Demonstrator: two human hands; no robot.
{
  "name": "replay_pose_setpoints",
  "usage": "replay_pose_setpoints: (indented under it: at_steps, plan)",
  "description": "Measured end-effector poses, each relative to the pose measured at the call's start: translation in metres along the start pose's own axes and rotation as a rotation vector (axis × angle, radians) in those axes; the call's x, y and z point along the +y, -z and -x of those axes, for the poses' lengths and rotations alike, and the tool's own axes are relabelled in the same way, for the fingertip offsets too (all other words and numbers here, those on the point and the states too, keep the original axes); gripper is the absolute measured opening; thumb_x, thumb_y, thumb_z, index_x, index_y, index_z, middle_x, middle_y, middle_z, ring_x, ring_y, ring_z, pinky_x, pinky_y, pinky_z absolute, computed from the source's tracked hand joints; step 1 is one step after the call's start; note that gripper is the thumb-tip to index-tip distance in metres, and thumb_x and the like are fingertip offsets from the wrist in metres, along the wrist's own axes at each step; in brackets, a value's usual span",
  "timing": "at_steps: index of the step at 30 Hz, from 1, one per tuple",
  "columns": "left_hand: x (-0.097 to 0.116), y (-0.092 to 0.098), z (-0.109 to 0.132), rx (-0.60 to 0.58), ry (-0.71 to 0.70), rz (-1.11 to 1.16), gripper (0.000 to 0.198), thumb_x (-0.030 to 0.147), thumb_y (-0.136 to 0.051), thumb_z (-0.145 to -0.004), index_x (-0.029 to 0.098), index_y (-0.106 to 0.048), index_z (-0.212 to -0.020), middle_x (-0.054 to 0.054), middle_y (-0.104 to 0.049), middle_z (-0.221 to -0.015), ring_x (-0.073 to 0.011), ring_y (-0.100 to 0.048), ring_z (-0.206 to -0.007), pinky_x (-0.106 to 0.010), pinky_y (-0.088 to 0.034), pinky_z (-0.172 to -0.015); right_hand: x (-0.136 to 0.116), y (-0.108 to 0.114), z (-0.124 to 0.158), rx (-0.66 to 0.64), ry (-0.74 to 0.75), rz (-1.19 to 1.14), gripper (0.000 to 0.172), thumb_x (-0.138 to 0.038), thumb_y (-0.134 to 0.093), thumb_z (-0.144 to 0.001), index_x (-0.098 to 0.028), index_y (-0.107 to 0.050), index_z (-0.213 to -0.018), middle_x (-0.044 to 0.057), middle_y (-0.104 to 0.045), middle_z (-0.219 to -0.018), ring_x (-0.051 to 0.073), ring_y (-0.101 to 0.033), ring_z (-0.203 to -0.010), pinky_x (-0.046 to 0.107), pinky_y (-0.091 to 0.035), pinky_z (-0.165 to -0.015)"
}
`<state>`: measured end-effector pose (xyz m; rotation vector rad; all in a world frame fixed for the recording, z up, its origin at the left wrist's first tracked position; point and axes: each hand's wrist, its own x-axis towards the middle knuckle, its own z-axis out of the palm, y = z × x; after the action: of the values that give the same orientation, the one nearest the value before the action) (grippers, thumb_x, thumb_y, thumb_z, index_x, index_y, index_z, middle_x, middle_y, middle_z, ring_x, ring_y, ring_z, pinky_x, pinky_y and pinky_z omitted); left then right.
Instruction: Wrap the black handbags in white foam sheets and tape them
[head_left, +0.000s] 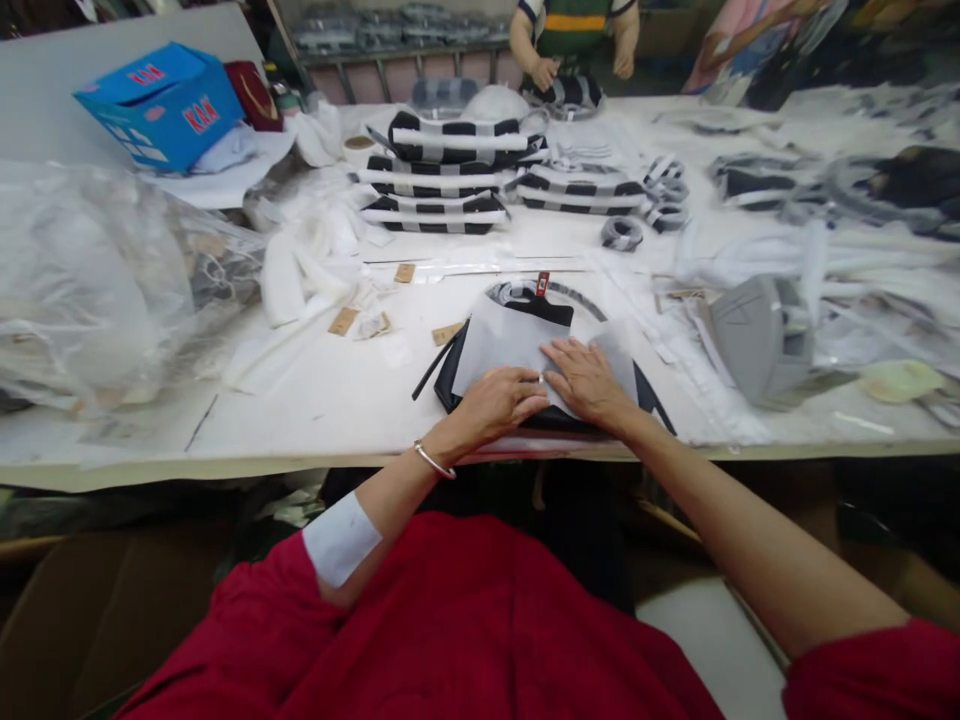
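A black handbag (444,385) lies flat at the table's front edge, with a thin whitish sheet (499,345) spread over it. A wrapped handle and a red tag (542,284) stick out at its far side; a black strap end (431,372) points out to the left. My left hand (501,402) is on the near part of the sheet, its fingers bent together and seemingly pinching the sheet's edge. Beside it, my right hand (586,382) rests flat with fingers stretched over the sheet, pressing on the bag. The bag's middle is hidden under the sheet and my hands.
Stacked black bags with white wrapping (442,180) stand farther back. A grey tape dispenser (761,335) is to the right; plastic bags (97,290) and a blue box (161,110) are left. Small brown tags (343,321) lie nearby. A co-worker's hand (545,72) shows across the table.
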<state>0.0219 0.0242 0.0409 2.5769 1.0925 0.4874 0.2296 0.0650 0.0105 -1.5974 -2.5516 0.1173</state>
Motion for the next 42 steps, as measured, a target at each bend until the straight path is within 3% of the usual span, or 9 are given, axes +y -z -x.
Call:
replay_pose_setpoints:
  at_steps: [5,11,21,27,30,32,36,39,42]
  plan:
    - [-0.003,-0.011,0.010,0.112,0.085,0.144,0.042,0.045,-0.046,-0.100,0.019,-0.053,-0.133,-0.008,-0.061,-0.135,-0.0202,-0.054,-0.128,-0.042,-0.032,-0.118,0.014,0.003,-0.012,-0.141,0.069,-0.072,0.056,-0.047,-0.033,-0.100,-0.023,-0.039,-0.150,0.010,-0.041,-0.155,0.030,-0.035,-0.143,0.054,-0.024,-0.117]
    - [0.002,-0.005,0.013,0.152,0.166,0.235,0.049,0.045,-0.041,-0.101,0.016,-0.041,-0.141,-0.012,-0.055,-0.141,-0.0218,-0.053,-0.130,-0.040,-0.039,-0.113,0.017,0.010,-0.015,-0.180,0.131,-0.036,0.062,-0.052,-0.034,-0.099,-0.020,-0.034,-0.153,0.013,-0.037,-0.157,0.031,-0.033,-0.144,0.055,-0.024,-0.117]
    - [0.004,-0.022,0.014,0.061,0.028,-0.141,0.056,0.052,-0.041,-0.099,0.022,-0.039,-0.147,-0.010,-0.047,-0.150,-0.0277,-0.037,-0.142,-0.048,-0.026,-0.119,-0.002,0.009,0.009,0.054,0.069,0.048,0.048,-0.031,-0.040,-0.098,-0.014,-0.049,-0.142,0.016,-0.047,-0.149,0.030,-0.041,-0.139,0.055,-0.022,-0.118]
    - [0.010,-0.020,0.016,0.086,0.038,-0.177,0.050,0.051,-0.044,-0.098,0.025,-0.047,-0.140,-0.009,-0.050,-0.147,-0.0292,-0.037,-0.142,-0.055,-0.023,-0.119,0.018,0.050,-0.027,-0.241,0.083,-0.124,0.040,-0.031,-0.048,-0.093,-0.020,-0.064,-0.127,0.010,-0.064,-0.132,0.027,-0.060,-0.122,0.045,-0.044,-0.105]
    - [0.011,-0.019,0.017,0.080,0.049,-0.150,0.050,0.051,-0.044,-0.098,0.025,-0.046,-0.140,-0.009,-0.049,-0.148,-0.0299,-0.036,-0.142,-0.056,-0.022,-0.119,0.007,0.067,-0.051,-0.209,0.093,-0.144,0.037,-0.036,-0.049,-0.094,-0.022,-0.067,-0.123,0.008,-0.068,-0.125,0.027,-0.063,-0.116,0.040,-0.048,-0.099]
    - [0.011,-0.017,0.016,0.074,0.068,-0.108,0.052,0.052,-0.045,-0.097,0.026,-0.044,-0.142,-0.009,-0.048,-0.148,-0.0300,-0.035,-0.143,-0.057,-0.021,-0.119,-0.007,0.063,-0.060,-0.143,0.122,-0.124,0.036,-0.038,-0.049,-0.095,-0.022,-0.067,-0.123,0.008,-0.069,-0.124,0.027,-0.064,-0.113,0.040,-0.048,-0.097]
    - [0.004,-0.003,0.014,0.046,0.107,0.153,0.047,0.049,-0.040,-0.100,0.025,-0.046,-0.140,-0.008,-0.052,-0.145,-0.0251,-0.039,-0.141,-0.053,-0.021,-0.120,-0.024,0.026,-0.058,0.039,0.156,-0.101,0.032,-0.033,-0.047,-0.098,-0.019,-0.069,-0.116,0.010,-0.070,-0.118,0.026,-0.061,-0.110,0.040,-0.045,-0.097]
    - [-0.004,0.014,0.010,0.051,0.244,0.416,0.035,0.039,-0.033,-0.103,0.020,-0.056,-0.122,-0.006,-0.066,-0.124,-0.0190,-0.058,-0.120,-0.040,-0.039,-0.112,-0.021,0.002,-0.050,0.174,0.162,-0.135,0.032,-0.031,-0.045,-0.099,-0.019,-0.069,-0.117,0.010,-0.069,-0.117,0.025,-0.058,-0.110,0.039,-0.043,-0.097]
    - [-0.008,0.029,0.000,0.015,0.286,0.387,0.024,0.027,-0.041,-0.099,0.016,-0.055,-0.115,-0.007,-0.067,-0.113,-0.0186,-0.065,-0.104,-0.033,-0.051,-0.095,-0.017,-0.004,-0.046,0.185,0.193,-0.151,0.031,-0.031,-0.046,-0.099,-0.021,-0.069,-0.117,0.009,-0.069,-0.116,0.024,-0.057,-0.110,0.039,-0.041,-0.098]
